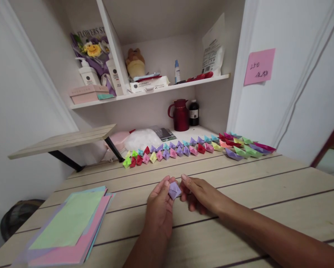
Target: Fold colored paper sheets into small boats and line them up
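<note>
A small folded piece of purple paper (pixel 174 190) sits between my two hands just above the wooden table (pixel 267 193). My left hand (pixel 161 203) pinches it from the left with thumb and fingers closed on it. My right hand (pixel 199 193) grips its right side with curled fingers. Beyond my hands, a long row of small folded paper boats (pixel 183 150) in many colours runs across the table's far edge.
A stack of coloured paper sheets (pixel 69 227) lies at the near left. A small raised wooden stand (pixel 63 141) is at the far left. Shelves behind hold a red jug (pixel 180 114), bottles and packets. A pink note (pixel 259 66) sticks to the wall.
</note>
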`<state>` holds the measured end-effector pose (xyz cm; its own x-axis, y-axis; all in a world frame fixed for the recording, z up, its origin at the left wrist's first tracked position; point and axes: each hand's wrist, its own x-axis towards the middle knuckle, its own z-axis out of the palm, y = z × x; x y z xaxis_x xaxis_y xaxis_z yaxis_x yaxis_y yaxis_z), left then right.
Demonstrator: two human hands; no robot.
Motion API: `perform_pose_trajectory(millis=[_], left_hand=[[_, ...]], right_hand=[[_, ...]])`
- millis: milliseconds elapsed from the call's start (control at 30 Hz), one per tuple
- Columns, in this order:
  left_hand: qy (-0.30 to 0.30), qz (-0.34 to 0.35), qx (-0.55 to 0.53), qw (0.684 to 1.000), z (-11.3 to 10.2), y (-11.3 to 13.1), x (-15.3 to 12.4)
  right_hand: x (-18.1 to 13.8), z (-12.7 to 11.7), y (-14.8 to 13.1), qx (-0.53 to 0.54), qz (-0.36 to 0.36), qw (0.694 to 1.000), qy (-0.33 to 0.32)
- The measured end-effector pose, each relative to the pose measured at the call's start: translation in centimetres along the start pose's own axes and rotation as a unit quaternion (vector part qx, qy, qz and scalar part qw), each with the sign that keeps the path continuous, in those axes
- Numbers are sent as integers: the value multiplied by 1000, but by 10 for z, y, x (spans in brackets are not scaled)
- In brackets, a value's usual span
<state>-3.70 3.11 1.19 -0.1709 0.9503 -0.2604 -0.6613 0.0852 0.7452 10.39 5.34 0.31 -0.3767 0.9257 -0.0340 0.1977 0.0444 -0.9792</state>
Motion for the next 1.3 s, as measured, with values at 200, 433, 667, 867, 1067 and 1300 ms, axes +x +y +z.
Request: perform_pose_trajectory(millis=[200, 433, 667, 867, 1067, 1300], left_hand=[[-40, 22, 29, 999, -3, -8, 0], [-56, 39, 60, 996, -4, -12, -2], [-70, 29, 51, 996, -5, -11, 0], [-46, 17, 9, 999, -5, -9, 2], [-116, 50, 52, 991, -6, -16, 8], [-109, 102, 165, 975, -16, -23, 15]], right_hand=[[-5, 0, -10, -43, 20, 998, -33], [-7, 4, -14, 5, 18, 997, -72], [-1, 6, 0, 43, 22, 997, -62], [2, 12, -1, 76, -19, 997, -12], [4, 6, -5, 82, -67, 992, 68], [3, 10, -2, 111, -54, 991, 42]])
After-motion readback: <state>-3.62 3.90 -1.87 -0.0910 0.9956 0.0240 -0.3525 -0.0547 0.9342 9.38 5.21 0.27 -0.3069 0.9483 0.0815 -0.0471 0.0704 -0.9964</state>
